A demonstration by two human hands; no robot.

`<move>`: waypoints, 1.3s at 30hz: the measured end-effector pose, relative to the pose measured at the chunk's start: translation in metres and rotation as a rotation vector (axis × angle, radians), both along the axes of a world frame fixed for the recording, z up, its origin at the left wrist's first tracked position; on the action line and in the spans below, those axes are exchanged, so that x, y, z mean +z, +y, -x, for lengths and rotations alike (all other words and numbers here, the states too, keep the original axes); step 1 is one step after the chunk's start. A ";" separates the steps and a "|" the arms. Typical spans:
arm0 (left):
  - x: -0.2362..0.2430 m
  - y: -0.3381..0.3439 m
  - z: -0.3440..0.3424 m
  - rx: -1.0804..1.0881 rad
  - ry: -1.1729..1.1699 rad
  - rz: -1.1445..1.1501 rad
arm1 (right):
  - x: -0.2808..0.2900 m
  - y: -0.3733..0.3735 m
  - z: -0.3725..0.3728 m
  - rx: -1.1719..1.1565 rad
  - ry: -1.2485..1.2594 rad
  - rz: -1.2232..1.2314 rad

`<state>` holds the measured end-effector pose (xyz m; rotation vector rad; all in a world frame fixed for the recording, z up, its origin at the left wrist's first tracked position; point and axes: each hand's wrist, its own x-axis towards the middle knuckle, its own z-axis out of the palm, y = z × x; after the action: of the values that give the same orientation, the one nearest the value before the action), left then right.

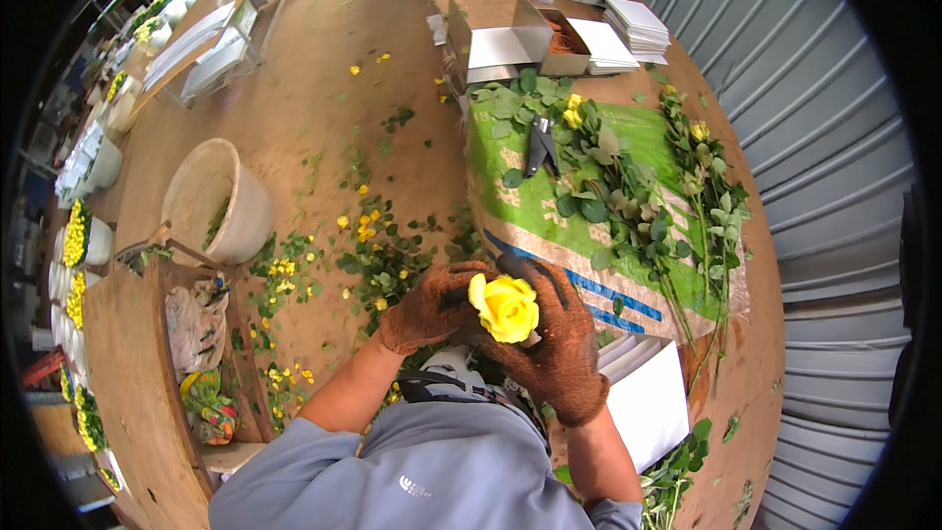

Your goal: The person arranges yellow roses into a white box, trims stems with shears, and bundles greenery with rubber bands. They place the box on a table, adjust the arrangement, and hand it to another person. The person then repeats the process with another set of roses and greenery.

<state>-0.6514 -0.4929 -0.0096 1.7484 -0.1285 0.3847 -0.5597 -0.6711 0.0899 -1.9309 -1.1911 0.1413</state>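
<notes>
A single yellow rose [507, 309] is held in front of my body, its bloom facing up. My left hand [432, 306], in a brown work glove with dark fingertips, is closed at the left side of the bloom, its fingers partly hidden behind the petals. From the other side my right hand [561, 348], gloved the same way, curls round the base of the flower. The stem is hidden beneath the hands. Just right of them lies a green and white printed sack [589, 265], carrying yellow roses with leafy stems [628, 182] and a black hand tool [541, 145].
White cardboard sheets [648, 402] stand by my right forearm, with cut leafy stems [677, 471] below. Open boxes [564, 44] and white card stacks [638, 29] sit at the table's far end. Leaves and petals [378, 245] litter the floor near a white bucket [221, 201].
</notes>
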 end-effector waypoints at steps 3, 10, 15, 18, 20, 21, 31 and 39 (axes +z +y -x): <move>0.001 0.016 -0.012 -0.072 -0.155 -0.423 | -0.007 -0.001 -0.007 -0.066 -0.201 0.170; -0.047 0.133 -0.023 0.402 0.057 -0.578 | -0.036 0.009 0.003 0.442 0.252 0.172; -0.178 0.097 0.005 -0.330 0.340 -0.823 | -0.116 0.023 -0.049 0.168 -0.001 0.656; -0.213 0.057 0.028 -0.339 0.684 -0.521 | -0.161 -0.010 -0.128 -0.077 0.205 0.555; -0.211 0.038 0.034 -0.251 0.727 -0.512 | -0.180 -0.040 -0.190 -0.344 -0.005 0.463; -0.203 0.032 0.032 -0.201 0.731 -0.521 | -0.187 -0.051 -0.220 -0.440 -0.112 0.565; -0.081 0.038 -0.108 -0.015 0.324 -0.352 | -0.230 -0.105 -0.291 -0.626 -0.128 0.957; -0.098 -0.003 -0.314 -0.045 0.303 -0.883 | -0.203 -0.109 -0.269 -0.563 -0.185 0.738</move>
<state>-0.3374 -0.4958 -0.1076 2.6443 -0.1273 0.0033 -0.2909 -0.7803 -0.1128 -2.9110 -0.6956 0.1093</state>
